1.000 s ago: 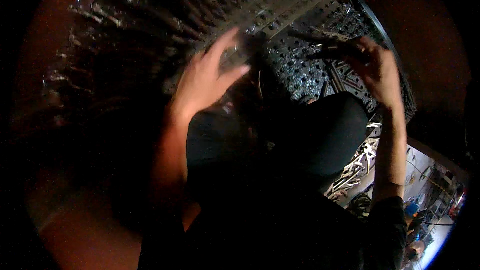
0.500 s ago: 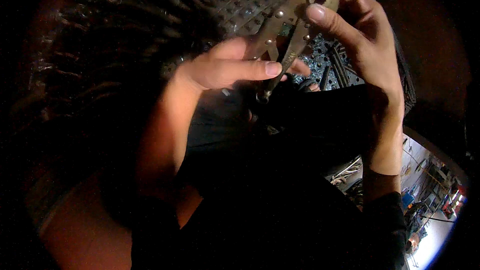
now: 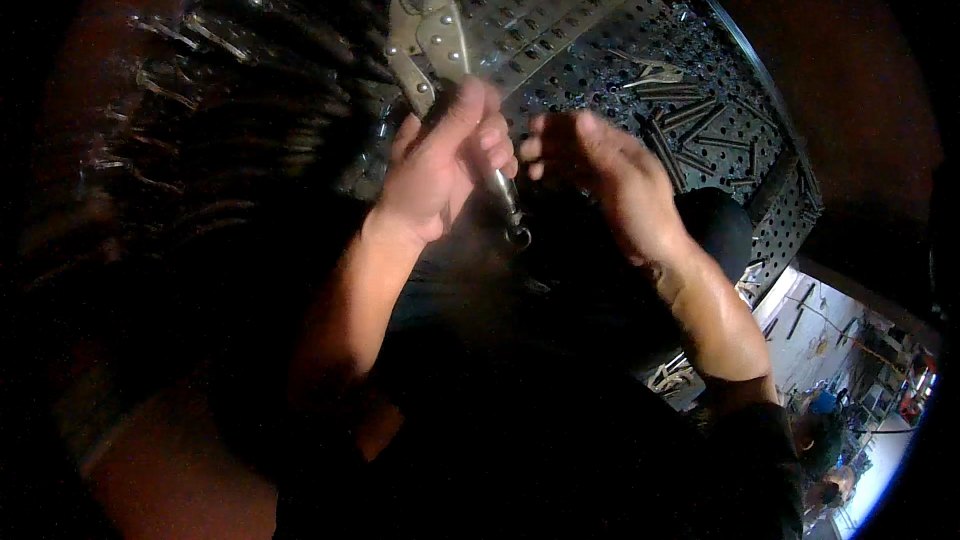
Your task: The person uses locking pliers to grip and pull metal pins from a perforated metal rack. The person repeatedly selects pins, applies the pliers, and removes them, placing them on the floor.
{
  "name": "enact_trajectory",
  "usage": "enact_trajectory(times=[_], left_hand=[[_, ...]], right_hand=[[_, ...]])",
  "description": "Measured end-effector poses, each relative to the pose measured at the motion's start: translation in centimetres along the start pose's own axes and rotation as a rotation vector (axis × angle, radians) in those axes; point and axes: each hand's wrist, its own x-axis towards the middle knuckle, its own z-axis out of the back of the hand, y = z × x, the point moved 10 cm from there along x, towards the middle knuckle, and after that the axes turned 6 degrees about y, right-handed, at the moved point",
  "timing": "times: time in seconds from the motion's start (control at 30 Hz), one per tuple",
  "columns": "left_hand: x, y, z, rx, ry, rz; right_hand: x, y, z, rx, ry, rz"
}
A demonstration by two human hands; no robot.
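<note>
My left hand [image 3: 445, 165] is closed around the handles of metal locking pliers [image 3: 440, 38]. The pliers' jaws point up and away from me and look nearly together; the handle end with its small ring sticks out below my fist. To the right of it, my right hand [image 3: 625, 180] hangs apart from the pliers, slightly blurred, with thumb and fingers apart and nothing seen between them.
Beyond my hands lies a perforated metal plate [image 3: 770, 155] with several short dark rods [image 3: 705, 120] and another pair of pliers [image 3: 655, 70] on it. Rows of shiny metal pieces [image 3: 215, 35] stand in the dark at left. A cluttered bright area [image 3: 815, 340] shows at lower right.
My right hand has let go of the pliers' jaw end and moved down and left. The pliers have swung left and more upright in my left hand, their jaws now closer together.
</note>
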Motion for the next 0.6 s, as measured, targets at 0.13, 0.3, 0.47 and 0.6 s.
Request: enact_trajectory(times=[0.13,0.3,0.47,0.6], left_hand=[[-0.3,-0.2,0.9,-0.043,-0.106,-0.053],[-0.6,-0.9,1.2,0.103,-0.224,-0.137],[-1.4,-1.4,1.3,0.159,-0.306,-0.181],[-2.1,-3.2,-1.2,0.366,-0.263,-0.272]], right_hand=[[-1.8,-3.9,-1.3,-0.100,0.103,-0.128],[-1.8,-3.7,-3.0,-0.451,0.113,0.077],[-2.3,-3.9,-4.6,-0.525,0.060,0.125],[-2.7,-1.1,-3.6,-0.790,-0.145,0.230]])
